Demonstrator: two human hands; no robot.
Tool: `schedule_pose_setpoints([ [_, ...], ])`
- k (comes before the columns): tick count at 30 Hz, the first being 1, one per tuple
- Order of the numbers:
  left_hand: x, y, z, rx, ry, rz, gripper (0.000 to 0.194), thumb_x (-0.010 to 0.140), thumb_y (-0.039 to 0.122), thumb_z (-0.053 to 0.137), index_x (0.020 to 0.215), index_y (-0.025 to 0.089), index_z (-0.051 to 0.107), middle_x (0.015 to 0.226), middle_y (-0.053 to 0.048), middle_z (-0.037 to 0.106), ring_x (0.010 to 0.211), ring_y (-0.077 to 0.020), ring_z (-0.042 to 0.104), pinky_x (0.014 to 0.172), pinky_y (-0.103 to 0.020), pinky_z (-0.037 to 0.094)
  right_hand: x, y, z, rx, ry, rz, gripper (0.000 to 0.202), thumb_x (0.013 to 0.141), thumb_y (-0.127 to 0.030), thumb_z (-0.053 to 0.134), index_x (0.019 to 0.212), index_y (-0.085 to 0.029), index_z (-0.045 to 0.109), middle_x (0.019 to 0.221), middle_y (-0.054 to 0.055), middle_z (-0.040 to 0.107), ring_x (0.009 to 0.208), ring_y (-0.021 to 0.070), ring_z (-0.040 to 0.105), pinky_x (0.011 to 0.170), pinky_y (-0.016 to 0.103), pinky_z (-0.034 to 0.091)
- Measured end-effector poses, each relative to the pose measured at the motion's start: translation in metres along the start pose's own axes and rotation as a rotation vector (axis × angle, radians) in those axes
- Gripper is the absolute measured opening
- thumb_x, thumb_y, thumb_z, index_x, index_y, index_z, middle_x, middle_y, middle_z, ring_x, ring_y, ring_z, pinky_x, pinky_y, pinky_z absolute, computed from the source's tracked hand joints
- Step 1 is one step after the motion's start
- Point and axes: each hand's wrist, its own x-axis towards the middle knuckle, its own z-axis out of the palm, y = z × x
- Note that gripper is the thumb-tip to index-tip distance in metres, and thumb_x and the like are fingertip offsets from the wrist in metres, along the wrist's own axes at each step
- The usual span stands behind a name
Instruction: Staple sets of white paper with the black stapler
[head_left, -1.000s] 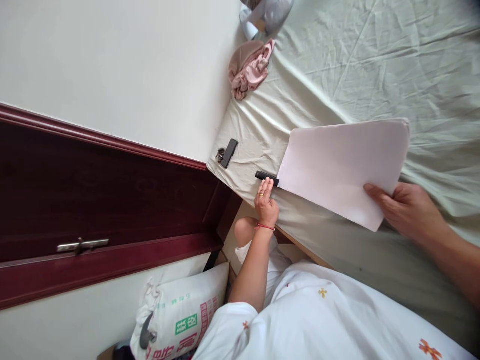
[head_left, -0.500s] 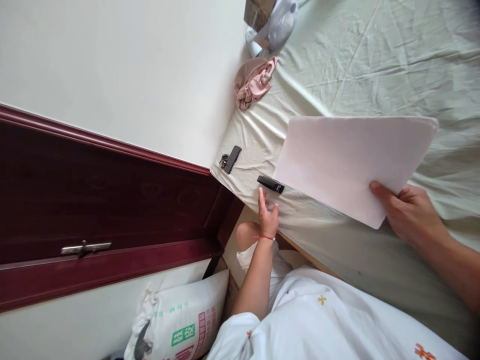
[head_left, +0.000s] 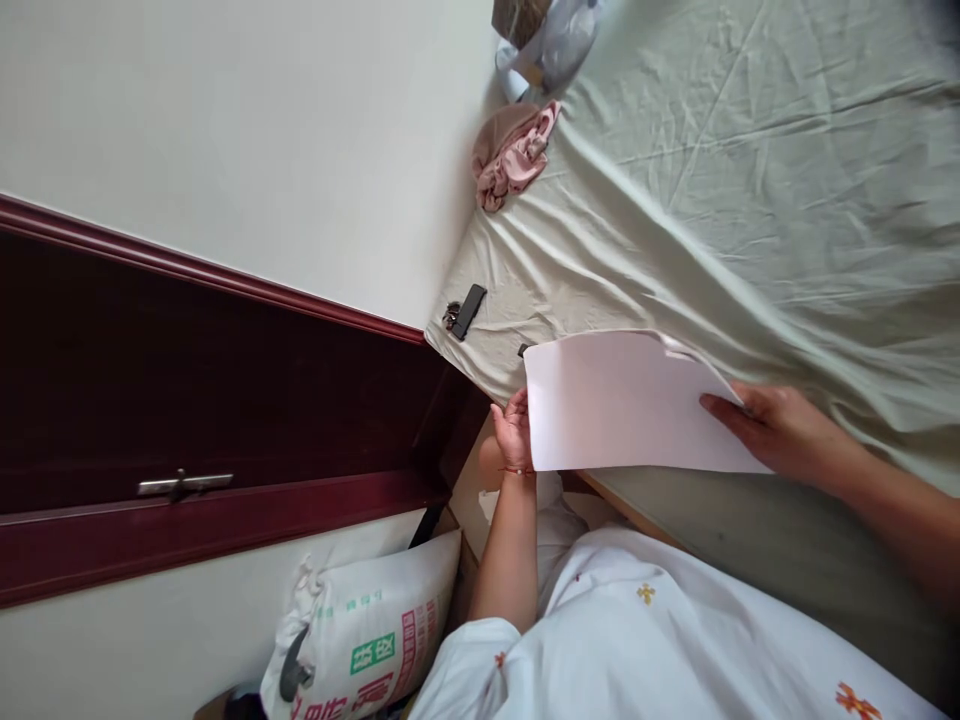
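Observation:
My right hand [head_left: 776,428] pinches the right end of white paper sheets [head_left: 622,405], thumb on top and fingers underneath. The sheets are held over the bed's near edge, their far edge bent. At their left edge is my left hand [head_left: 514,432], palm up with the thumb apart; its fingertips are partly behind the paper, and I cannot tell if they touch it. A small end of a black stapler [head_left: 523,350] shows past the paper's corner, the rest hidden. Further left lies a black oblong object [head_left: 470,311] beside a small dark metallic bunch [head_left: 451,315].
A pale green sheet [head_left: 750,200] covers the bed. Pink cloth [head_left: 514,155] and a clear plastic bag [head_left: 562,45] lie along the wall. To the left is a dark red door [head_left: 225,400] with a metal bolt [head_left: 186,485]; a printed white sack [head_left: 375,630] stands below.
The paper has come down and left, nearer my body, and now covers most of the stapler. My left hand has drawn back from the stapler and turned palm up beside the paper.

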Motion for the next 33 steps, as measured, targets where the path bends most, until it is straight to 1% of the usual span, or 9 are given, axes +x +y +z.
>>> schedule_pose_setpoints([
  [2, -0.002, 0.000, 0.006, 0.002, 0.004, 0.018, 0.059, 0.082, 0.071, 0.060, 0.103, 0.018, 0.073, 0.101, -0.011, 0.074, 0.099, -0.0213, 0.068, 0.092, -0.035, 0.052, 0.000, -0.002, -0.001, -0.015, 0.011, -0.016, 0.059, 0.089, -0.072, 0.038, 0.077, -0.021, 0.065, 0.062, 0.002, 0.063, 0.057, 0.0158, 0.053, 0.054, 0.027, 0.043],
  [5, -0.006, -0.001, 0.014, 0.068, -0.069, 0.038, 0.050, 0.070, 0.051, 0.082, 0.109, 0.021, 0.072, 0.106, -0.008, 0.074, 0.098, -0.0196, 0.068, 0.089, -0.031, 0.051, 0.000, -0.002, -0.003, 0.035, 0.006, 0.044, 0.061, 0.086, -0.075, 0.040, 0.079, -0.020, 0.065, 0.064, 0.002, 0.064, 0.056, 0.0158, 0.054, 0.053, 0.026, 0.043],
  [8, -0.008, -0.002, 0.017, 0.181, -0.104, 0.020, 0.042, 0.061, 0.038, 0.091, 0.093, 0.019, 0.073, 0.091, -0.004, 0.074, 0.084, -0.0171, 0.068, 0.080, -0.029, 0.051, 0.000, 0.001, -0.004, 0.126, -0.025, 0.141, 0.062, 0.080, -0.079, 0.046, 0.077, -0.020, 0.065, 0.064, 0.003, 0.066, 0.054, 0.0164, 0.056, 0.049, 0.026, 0.042],
  [11, -0.007, -0.005, 0.018, 0.254, -0.048, 0.035, 0.040, 0.057, 0.039, 0.093, 0.078, 0.017, 0.068, 0.073, 0.001, 0.069, 0.067, -0.0110, 0.061, 0.070, -0.024, 0.047, 0.000, 0.003, -0.004, 0.222, -0.027, 0.248, 0.061, 0.074, -0.078, 0.057, 0.081, -0.019, 0.067, 0.067, 0.005, 0.070, 0.056, 0.0190, 0.060, 0.048, 0.027, 0.043],
  [15, -0.005, -0.009, 0.019, 0.227, 0.006, 0.058, 0.045, 0.054, 0.041, 0.094, 0.077, 0.018, 0.062, 0.073, 0.004, 0.067, 0.067, -0.0088, 0.059, 0.072, -0.023, 0.047, -0.001, 0.002, -0.003, 0.340, 0.011, 0.286, 0.060, 0.069, -0.073, 0.068, 0.096, -0.019, 0.070, 0.083, 0.006, 0.076, 0.066, 0.0218, 0.066, 0.052, 0.028, 0.049],
  [20, -0.009, -0.008, 0.022, 0.216, -0.034, 0.047, 0.044, 0.063, 0.048, 0.088, 0.074, 0.019, 0.058, 0.073, 0.003, 0.065, 0.067, -0.0108, 0.058, 0.070, -0.025, 0.047, -0.003, -0.002, -0.003, 0.389, 0.088, 0.305, 0.056, 0.070, -0.071, 0.069, 0.084, -0.017, 0.069, 0.075, 0.005, 0.072, 0.057, 0.0164, 0.061, 0.046, 0.024, 0.046],
  [25, -0.009, -0.005, 0.022, 0.266, -0.082, 0.032, 0.047, 0.058, 0.050, 0.091, 0.077, 0.018, 0.061, 0.072, 0.002, 0.063, 0.066, -0.0105, 0.055, 0.070, -0.025, 0.045, -0.003, -0.006, -0.005, 0.517, 0.154, 0.384, 0.047, 0.073, -0.063, 0.073, 0.086, -0.018, 0.068, 0.069, 0.002, 0.070, 0.053, 0.0154, 0.061, 0.044, 0.024, 0.047],
  [29, -0.005, -0.007, 0.022, 0.318, -0.041, 0.060, 0.046, 0.062, 0.049, 0.089, 0.072, 0.018, 0.056, 0.065, 0.005, 0.054, 0.060, -0.0075, 0.046, 0.063, -0.022, 0.038, -0.002, -0.007, -0.006, 0.538, 0.142, 0.430, 0.043, 0.073, -0.059, 0.074, 0.088, -0.019, 0.069, 0.075, 0.004, 0.074, 0.056, 0.0174, 0.065, 0.046, 0.025, 0.050],
  [33, -0.006, -0.007, 0.020, 0.345, -0.036, 0.091, 0.050, 0.068, 0.053, 0.085, 0.065, 0.018, 0.050, 0.059, 0.007, 0.044, 0.057, -0.0071, 0.038, 0.058, -0.021, 0.032, -0.002, -0.006, -0.005, 0.507, 0.172, 0.434, 0.043, 0.074, -0.058, 0.073, 0.087, -0.018, 0.069, 0.073, 0.004, 0.073, 0.053, 0.0156, 0.062, 0.043, 0.023, 0.048],
])
